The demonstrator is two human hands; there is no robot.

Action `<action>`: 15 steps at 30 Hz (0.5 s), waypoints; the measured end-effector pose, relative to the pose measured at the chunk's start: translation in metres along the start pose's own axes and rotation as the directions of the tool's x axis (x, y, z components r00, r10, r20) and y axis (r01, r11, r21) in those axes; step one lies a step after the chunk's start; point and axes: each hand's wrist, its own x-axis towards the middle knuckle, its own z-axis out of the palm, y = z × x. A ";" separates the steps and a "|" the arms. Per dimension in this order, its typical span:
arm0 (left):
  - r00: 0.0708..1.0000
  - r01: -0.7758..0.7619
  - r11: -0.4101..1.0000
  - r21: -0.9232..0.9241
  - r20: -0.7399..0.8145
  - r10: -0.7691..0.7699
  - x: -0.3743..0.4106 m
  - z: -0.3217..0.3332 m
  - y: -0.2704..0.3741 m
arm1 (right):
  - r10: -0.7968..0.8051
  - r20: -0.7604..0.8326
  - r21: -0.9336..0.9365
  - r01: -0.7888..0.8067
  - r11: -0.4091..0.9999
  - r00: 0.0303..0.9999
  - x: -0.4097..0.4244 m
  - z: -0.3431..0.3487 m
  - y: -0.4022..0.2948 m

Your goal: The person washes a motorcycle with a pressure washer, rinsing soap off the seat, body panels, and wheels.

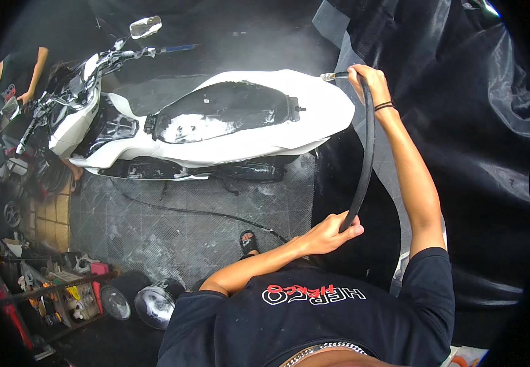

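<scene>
A white motor scooter (265,137) stands lengthwise in front of me, its handlebars at the left and its tail at the right. White foam lies on its seat area and footwell. My right hand (370,87), with dark bands at the wrist, grips a black hose (365,174) near its metal-ended nozzle (331,76), which points left along the scooter's far rear side. My left hand (333,233) is closed around a lower part of the same hose, above my shirt. A fine mist hangs beyond the scooter.
Another person's arm (37,73) shows beyond the handlebars. A thin hose (191,211) crosses the wet tiled floor (154,238). Black sheeting (466,183) hangs at the right. A tool rack (63,293) and two round black containers (154,303) stand at the lower left.
</scene>
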 end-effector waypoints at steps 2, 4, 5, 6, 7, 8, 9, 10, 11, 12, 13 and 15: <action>0.999 0.025 1.000 -0.017 -0.026 -0.026 -0.001 -0.002 0.004 | 0.009 -0.012 0.002 -0.009 1.000 1.000 0.004 0.013 -0.004; 0.991 0.117 0.990 -0.077 -0.052 -0.121 -0.002 -0.004 0.014 | 0.008 -0.030 0.026 -0.007 1.000 1.000 0.010 0.028 -0.006; 0.989 0.124 0.990 -0.074 -0.072 -0.129 -0.001 -0.008 0.014 | 0.011 -0.018 0.028 -0.010 1.000 1.000 0.015 0.034 -0.006; 0.986 0.131 0.989 -0.075 -0.092 -0.137 -0.003 -0.011 0.015 | 0.014 -0.002 0.028 -0.014 1.000 1.000 0.018 0.041 -0.008; 0.983 0.136 0.988 -0.075 -0.114 -0.144 -0.003 -0.015 0.017 | 0.017 -0.007 0.059 -0.016 0.998 1.000 0.022 0.048 -0.011; 0.977 0.161 0.985 -0.062 -0.134 -0.168 -0.005 -0.019 0.020 | 0.016 -0.013 0.091 -0.015 0.996 1.000 0.028 0.056 -0.015; 0.977 0.147 0.988 -0.040 -0.153 -0.151 -0.008 -0.024 0.021 | 0.011 -0.016 0.129 -0.008 0.992 1.000 0.034 0.066 -0.023; 0.976 0.130 0.991 -0.017 -0.175 -0.131 -0.012 -0.027 0.020 | -0.039 -0.020 0.169 0.041 0.985 0.999 0.039 0.071 -0.029; 0.974 0.110 0.994 0.006 -0.199 -0.107 -0.015 -0.029 0.020 | -0.101 -0.058 0.189 0.110 0.976 0.993 0.040 0.070 -0.033; 0.961 0.096 0.992 0.079 -0.267 -0.072 -0.020 -0.030 0.022 | -0.131 -0.059 0.181 0.140 0.973 0.990 0.041 0.067 -0.032; 0.955 0.041 0.988 0.147 -0.296 0.005 -0.021 -0.031 0.026 | -0.192 -0.153 0.048 0.201 0.978 0.969 0.037 0.055 -0.032; 0.959 0.046 0.969 0.243 -0.281 0.024 -0.028 -0.031 0.020 | -0.228 -0.184 -0.066 0.220 0.973 0.956 0.024 0.048 -0.022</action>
